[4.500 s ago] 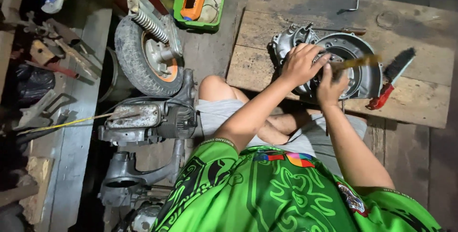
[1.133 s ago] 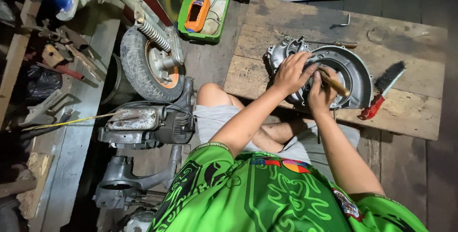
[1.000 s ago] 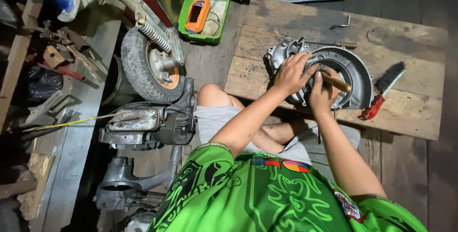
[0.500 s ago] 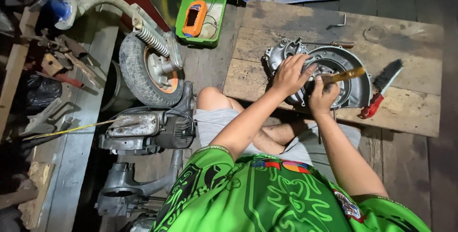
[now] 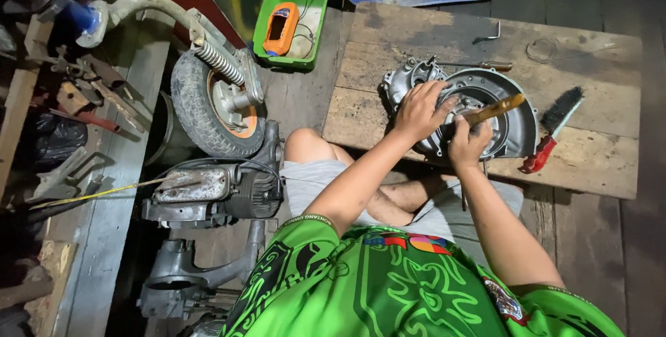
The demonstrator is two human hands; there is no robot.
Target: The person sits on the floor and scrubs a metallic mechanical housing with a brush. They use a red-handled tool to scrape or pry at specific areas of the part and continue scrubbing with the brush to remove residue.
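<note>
Grey metal engine cover (image 5: 510,118) sits on wooden worktop (image 5: 596,163), w/ left hand (image 5: 420,109) spread flat on it. Right hand (image 5: 468,144) closed round wooden brush handle (image 5: 494,109) (bristle end hidden) over cover's middle; red-handled brush (image 5: 555,129) just beside.

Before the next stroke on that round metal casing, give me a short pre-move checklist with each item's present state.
1. Left hand steadying the engine casing: ok, palm pressed on it.
2. Right hand gripping the wooden-handled tool: ok.
3. Tool's working end in view: cannot tell, hidden by the hands.
4. Casing fully supported on the wooden board: ok.
5. Red-handled brush out of the stroke path: ok, lying to the casing's right.
</note>
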